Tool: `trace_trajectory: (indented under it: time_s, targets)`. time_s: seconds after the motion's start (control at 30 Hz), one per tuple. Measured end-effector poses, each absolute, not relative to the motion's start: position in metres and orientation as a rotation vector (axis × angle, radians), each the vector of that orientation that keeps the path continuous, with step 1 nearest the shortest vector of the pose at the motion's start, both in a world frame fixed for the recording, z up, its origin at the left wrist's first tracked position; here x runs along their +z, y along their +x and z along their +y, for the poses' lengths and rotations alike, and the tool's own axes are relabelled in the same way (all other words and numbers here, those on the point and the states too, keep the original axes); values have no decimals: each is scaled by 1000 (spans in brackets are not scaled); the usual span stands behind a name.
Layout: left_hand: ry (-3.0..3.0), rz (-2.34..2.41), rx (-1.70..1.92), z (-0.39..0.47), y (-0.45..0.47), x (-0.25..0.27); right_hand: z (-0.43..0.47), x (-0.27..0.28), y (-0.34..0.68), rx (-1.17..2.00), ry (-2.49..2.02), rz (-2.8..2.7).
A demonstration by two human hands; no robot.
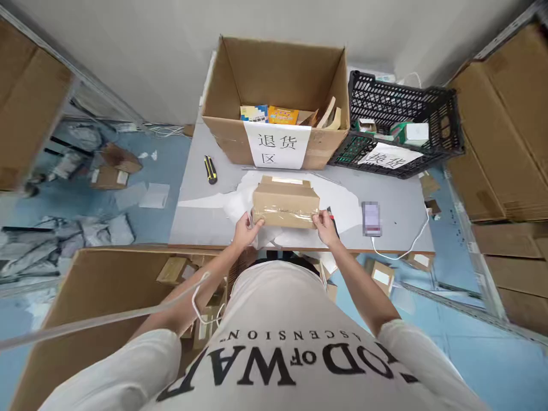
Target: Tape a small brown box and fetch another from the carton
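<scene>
The small taped box [286, 201] sits on the grey table [398, 211], just in front of the big open box [274, 103]. The left hand [245, 230] and right hand [325, 226] pinch its two near corners. A phone [371, 218] lies right of it.

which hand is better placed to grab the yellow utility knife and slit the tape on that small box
Left, probably. The utility knife lies on the table's left side, nearer the left hand. The right hand grips the small box at its far end.
</scene>
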State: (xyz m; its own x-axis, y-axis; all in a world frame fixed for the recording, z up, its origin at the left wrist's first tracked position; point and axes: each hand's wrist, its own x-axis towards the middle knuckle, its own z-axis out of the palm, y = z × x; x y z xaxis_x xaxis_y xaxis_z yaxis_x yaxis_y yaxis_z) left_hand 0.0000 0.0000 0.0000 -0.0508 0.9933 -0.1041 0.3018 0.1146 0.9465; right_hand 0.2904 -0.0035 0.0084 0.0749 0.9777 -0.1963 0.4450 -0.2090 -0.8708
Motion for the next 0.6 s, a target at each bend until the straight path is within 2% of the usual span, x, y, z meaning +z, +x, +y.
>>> trace_trajectory:
  time_s: [0.2,0.33,0.6]
  targets:
    - [1132,1543,1149,14,15,2,7,31,289,944,-1998,-1465]
    - [969,1543,1172,6,27,-8,1,23,288,1035,-2081,-1441]
    - [656,1451,1181,9,44,-30,14,4,284,993,-2155,-1410]
